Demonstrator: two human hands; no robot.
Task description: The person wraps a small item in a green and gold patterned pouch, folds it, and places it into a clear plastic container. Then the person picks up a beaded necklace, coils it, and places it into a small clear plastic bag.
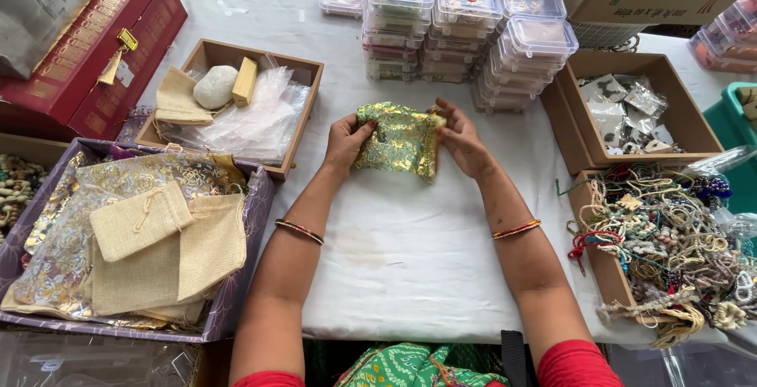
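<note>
A small green-and-gold organza pouch [399, 139] sits at the middle of the white-covered worktop [410, 253], held just above the cloth between both hands. The left hand [347, 141] pinches its left edge with fingers curled closed on the fabric, and the right hand [460, 138] grips the right upper corner the same way, thumb and fingertips clamped on the mouth of the pouch. The fabric looks bunched and slightly bulged, so the step in hand seems to be working at the pouch's opening, either spreading it or drawing it shut; whether anything lies inside cannot be told. Judging by the grip, the next move calls for both hands to keep hold of the thin cloth at the mouth and pull evenly, since the sheer material would slip or crumple under a one-sided tug. Behind the pouch stand stacks of clear lidded plastic boxes [465, 24]. To the left a wooden tray [303, 119] holds clear plastic bags, a pale stone and a small wooden block, and nearer the person a purple tray [256, 221] carries burlap drawstring pouches [169, 253] lying on more gold-patterned organza. To the right, one cardboard box [694, 127] holds small packeted items, and another is heaped with beaded bracelets and cords [670, 245]. A red case [102, 63] rests at the far left corner.
</note>
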